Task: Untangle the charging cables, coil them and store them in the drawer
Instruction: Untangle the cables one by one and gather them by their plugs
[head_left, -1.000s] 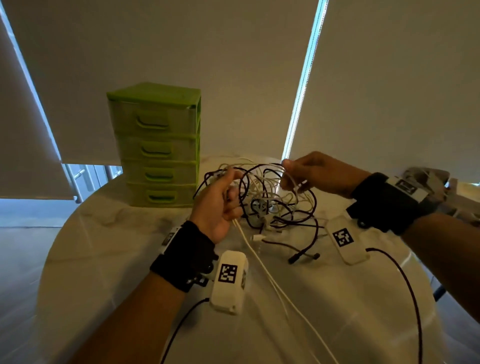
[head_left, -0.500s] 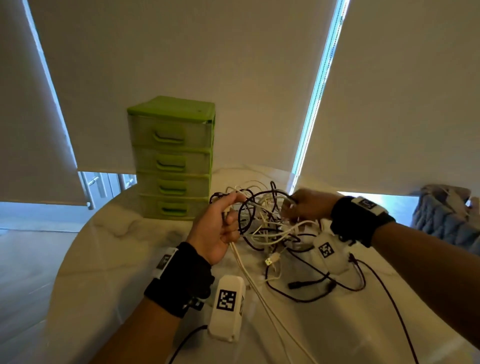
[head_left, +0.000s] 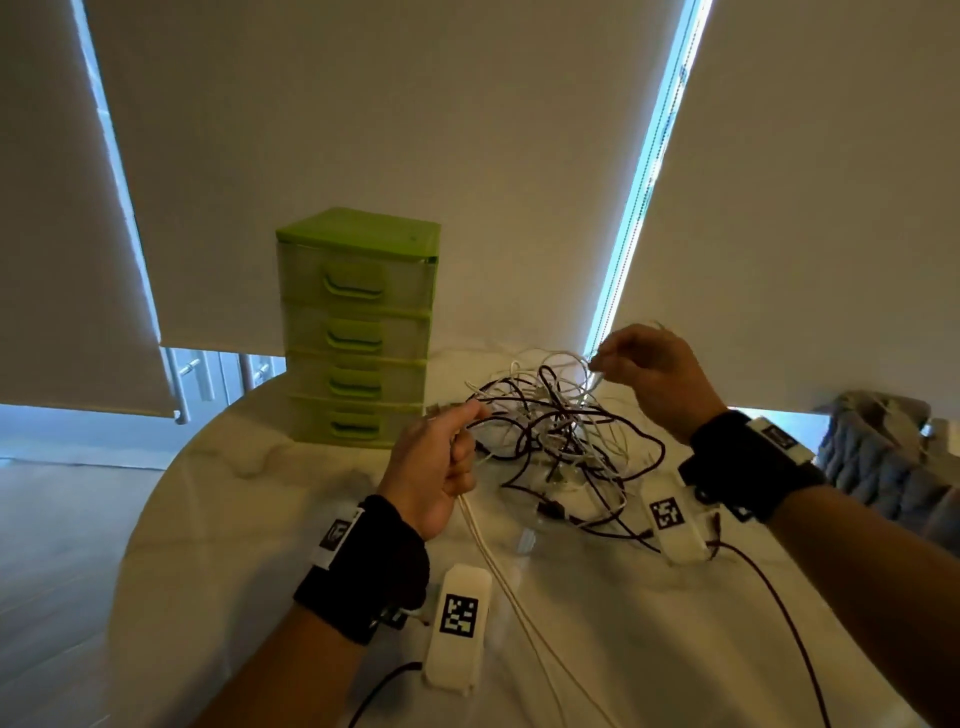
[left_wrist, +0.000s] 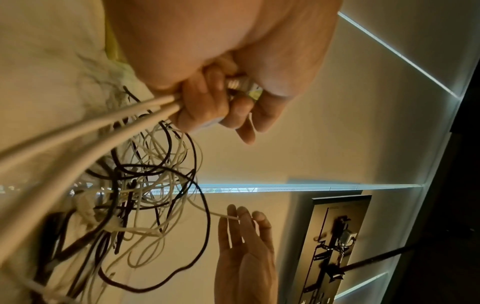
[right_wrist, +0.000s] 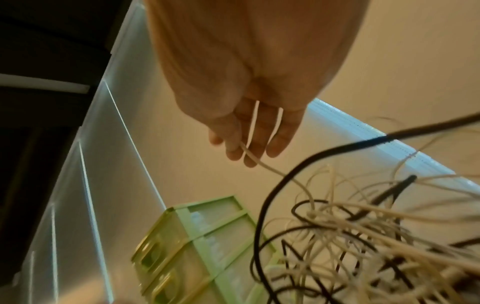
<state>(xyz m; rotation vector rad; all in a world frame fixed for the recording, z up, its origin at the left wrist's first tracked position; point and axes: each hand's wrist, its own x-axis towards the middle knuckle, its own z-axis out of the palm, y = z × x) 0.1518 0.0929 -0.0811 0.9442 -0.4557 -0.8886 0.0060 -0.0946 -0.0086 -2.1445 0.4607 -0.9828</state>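
Left hand (head_left: 441, 457): fingers curling round white cords and a plug, anchoring the tangle (head_left: 556, 415).
Right hand (head_left: 649, 374): fingertips pinching a thin white strand (left_wrist: 207, 211), drawing it free.

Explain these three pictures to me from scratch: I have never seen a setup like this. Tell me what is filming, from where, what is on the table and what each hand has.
No machine works here: a person wears three cameras. The head view looks down from the forehead. The other two sit on black wristbands and look along each hand, so those pictures appear tilted.

On the pale marble table stands a green four-drawer chest, all drawers shut. Beside it lies a tangle of white and dark charging cables, not yet sorted. The white boxes with square codes hang from the wristbands.

The left hand grips two thick white cables and pinches a plug between thumb and fingers. The right hand is raised above the tangle, pinching a thin white cable drawn out of it.
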